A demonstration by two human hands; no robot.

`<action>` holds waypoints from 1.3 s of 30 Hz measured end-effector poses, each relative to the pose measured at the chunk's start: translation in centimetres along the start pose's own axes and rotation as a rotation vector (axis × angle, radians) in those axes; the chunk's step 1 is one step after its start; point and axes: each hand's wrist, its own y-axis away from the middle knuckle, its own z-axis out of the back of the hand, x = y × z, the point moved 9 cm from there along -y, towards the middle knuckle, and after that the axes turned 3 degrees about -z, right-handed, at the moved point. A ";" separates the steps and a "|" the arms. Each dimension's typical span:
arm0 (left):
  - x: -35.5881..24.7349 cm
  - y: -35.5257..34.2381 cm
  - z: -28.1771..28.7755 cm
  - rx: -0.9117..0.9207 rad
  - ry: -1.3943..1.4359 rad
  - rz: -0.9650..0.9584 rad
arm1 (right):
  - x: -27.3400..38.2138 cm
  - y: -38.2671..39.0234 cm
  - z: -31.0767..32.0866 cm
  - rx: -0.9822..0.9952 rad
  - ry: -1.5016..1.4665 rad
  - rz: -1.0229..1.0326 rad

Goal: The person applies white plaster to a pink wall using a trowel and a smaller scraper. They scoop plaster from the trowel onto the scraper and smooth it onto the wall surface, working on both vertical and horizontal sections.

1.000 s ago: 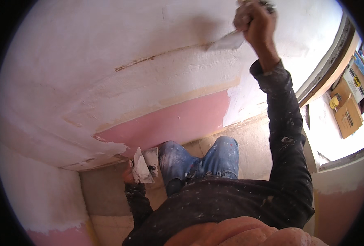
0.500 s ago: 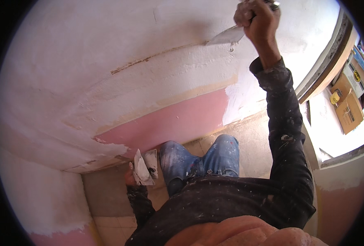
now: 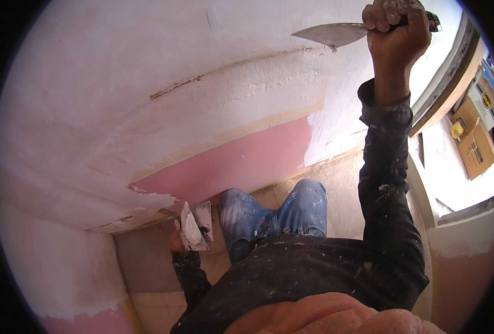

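Observation:
High at the upper right, my right hand point(image 3: 398, 26) is closed round the dark handle of a putty knife. Its wide metal blade point(image 3: 333, 34) points left along the white-coated wall point(image 3: 108, 72); whether the edge touches the wall I cannot tell. A smear of filler clings to the blade's lower edge. Below it a brownish crack point(image 3: 174, 89) runs across the wall. Down at the lower left, by my knee, my left hand point(image 3: 176, 239) grips a flat metal scraper point(image 3: 192, 231) loaded with white putty. A second flat blade point(image 3: 203, 216) shows beside it. My left fingers are mostly hidden.
A bare pink patch point(image 3: 230, 158) lies low on the wall, in front of my paint-spotted jeans point(image 3: 247, 217). Tiled floor point(image 3: 147, 259) meets the wall at left. On the right is a window opening with a wooden frame point(image 3: 443, 92) and cardboard boxes point(image 3: 475, 156) beyond it.
My right hand has moved to the right with the putty knife, and the blade has slid right and up from the crack line. My left hand has hardly moved.

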 end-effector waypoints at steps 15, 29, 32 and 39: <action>1.1 0.2 3.1 -0.098 0.112 0.071 | -5.4 2.8 -0.9 0.170 0.434 -0.312; 0.7 0.4 3.1 -0.125 0.039 0.066 | -6.2 3.9 -7.6 0.213 0.263 -0.286; 0.6 0.9 3.5 -0.218 0.031 0.072 | -5.6 1.9 -7.7 0.259 -0.088 -0.301; 0.2 1.0 2.2 -0.172 0.013 0.087 | -7.2 4.2 -8.2 0.243 -0.080 -0.242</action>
